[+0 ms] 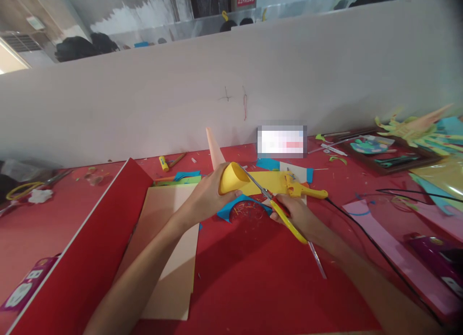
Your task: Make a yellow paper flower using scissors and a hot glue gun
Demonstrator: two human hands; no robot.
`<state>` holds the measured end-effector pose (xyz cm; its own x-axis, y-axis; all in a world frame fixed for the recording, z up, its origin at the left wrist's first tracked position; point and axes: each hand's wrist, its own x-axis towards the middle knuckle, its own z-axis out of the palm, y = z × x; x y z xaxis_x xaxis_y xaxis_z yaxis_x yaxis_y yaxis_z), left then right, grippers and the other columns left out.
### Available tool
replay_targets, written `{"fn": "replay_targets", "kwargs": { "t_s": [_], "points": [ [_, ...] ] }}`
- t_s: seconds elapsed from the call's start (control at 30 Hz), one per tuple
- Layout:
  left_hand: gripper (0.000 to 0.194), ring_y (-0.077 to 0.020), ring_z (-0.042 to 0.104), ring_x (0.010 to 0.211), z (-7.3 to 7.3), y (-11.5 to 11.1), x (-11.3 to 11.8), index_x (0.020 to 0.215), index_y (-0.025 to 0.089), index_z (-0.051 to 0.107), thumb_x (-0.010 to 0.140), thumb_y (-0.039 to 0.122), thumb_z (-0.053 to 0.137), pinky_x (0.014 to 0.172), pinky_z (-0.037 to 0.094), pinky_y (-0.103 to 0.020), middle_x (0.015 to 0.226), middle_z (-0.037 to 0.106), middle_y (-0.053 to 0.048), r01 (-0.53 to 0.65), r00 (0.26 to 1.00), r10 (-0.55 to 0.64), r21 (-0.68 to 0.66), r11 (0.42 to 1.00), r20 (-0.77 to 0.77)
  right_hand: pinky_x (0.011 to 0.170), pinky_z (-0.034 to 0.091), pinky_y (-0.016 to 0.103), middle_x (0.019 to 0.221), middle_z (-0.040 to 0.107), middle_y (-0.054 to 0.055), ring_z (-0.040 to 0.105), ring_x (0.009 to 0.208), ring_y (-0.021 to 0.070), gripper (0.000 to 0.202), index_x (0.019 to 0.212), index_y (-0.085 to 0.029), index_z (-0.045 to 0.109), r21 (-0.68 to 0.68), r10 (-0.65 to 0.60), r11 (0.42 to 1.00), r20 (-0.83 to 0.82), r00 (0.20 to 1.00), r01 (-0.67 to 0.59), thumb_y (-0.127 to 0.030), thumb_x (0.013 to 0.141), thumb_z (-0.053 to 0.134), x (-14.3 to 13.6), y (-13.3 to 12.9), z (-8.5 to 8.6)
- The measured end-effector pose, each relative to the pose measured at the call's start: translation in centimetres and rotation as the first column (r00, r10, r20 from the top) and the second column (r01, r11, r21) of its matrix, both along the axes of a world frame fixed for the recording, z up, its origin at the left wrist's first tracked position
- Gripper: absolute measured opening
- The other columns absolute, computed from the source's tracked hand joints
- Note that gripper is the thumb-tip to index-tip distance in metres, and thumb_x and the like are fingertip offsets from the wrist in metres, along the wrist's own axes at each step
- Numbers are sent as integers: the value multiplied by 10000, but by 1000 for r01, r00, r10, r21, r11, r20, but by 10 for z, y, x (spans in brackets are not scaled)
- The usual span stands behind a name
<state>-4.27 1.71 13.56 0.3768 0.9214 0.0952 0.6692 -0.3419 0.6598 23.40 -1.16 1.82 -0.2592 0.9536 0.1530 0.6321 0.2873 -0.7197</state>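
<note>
My left hand (206, 197) is wrapped around a curled piece of yellow paper (231, 179), whose rounded open end faces up. A pair of scissors (288, 222) with yellow and red handles is in my right hand (298, 214). The blades point up and left, with the tips close to the rim of the yellow paper; whether they touch it I cannot tell. Behind my right hand lies a yellow glue gun (307, 190) with a black cord. Under and between my hands are a blue paper scrap (224, 213) with a curved cutout and a flat yellow sheet (265, 180).
A pointed peach paper piece (214, 149) rises behind my left hand. Peach boards (173, 258) lie beside a red upright divider (90, 233) on the left. A lit screen (281, 141) leans at the white partition (162, 98). Pink paper strips (390, 253) lie right.
</note>
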Motion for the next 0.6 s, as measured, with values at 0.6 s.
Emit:
{"fn": "replay_targets", "kwargs": {
  "t_s": [0.6],
  "points": [
    [557, -235, 701, 906, -2, 0, 1, 1364, 235, 534, 891, 459, 725, 769, 550, -344, 1104, 738, -58, 15, 999, -15, -1, 1000, 37, 597, 382, 313, 638, 602, 14, 531, 618, 191, 449, 644, -237, 530, 80, -34, 996, -57, 998, 38, -608, 799, 729, -2, 3, 2]
  ]
}}
